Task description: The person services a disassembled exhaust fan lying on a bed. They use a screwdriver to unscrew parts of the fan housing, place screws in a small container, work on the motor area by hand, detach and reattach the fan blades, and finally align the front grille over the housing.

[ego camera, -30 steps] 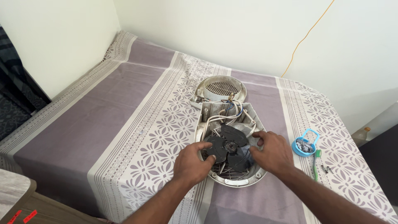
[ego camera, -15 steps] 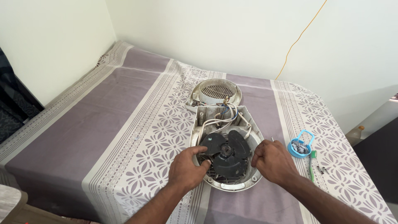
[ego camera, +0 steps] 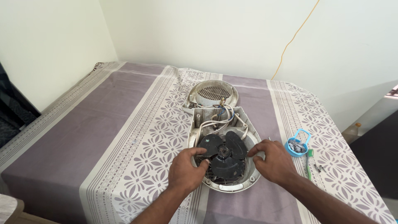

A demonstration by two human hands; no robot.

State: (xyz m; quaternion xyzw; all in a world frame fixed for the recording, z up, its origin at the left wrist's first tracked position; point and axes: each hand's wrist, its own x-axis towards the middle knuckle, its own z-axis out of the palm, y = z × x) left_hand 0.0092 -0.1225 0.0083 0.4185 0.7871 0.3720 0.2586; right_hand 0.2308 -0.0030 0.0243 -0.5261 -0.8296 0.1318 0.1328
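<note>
No packages, labels or signs visible. Open cream fan housing (ego camera: 199, 135) on purple patterned cloth (ego camera: 103, 137), at centre of view. Long axis runs 12-to-6 o'clock: rounded end toward me, wiring end pointing at 12. Black fan blade (ego camera: 224, 155) sits in rounded end. My left hand (ego camera: 184, 170) at blade's 9 o'clock, fingers curled onto blade edge, gripping. My right hand (ego camera: 273, 159) at 3 o'clock, fingertips on housing rim, firm grip unclear. Round grille cover (ego camera: 213, 93) at housing's 12 o'clock, touching. Blue dish (ego camera: 297, 145) at 3 o'clock, green screwdriver (ego camera: 309, 166) just beside it.
</note>
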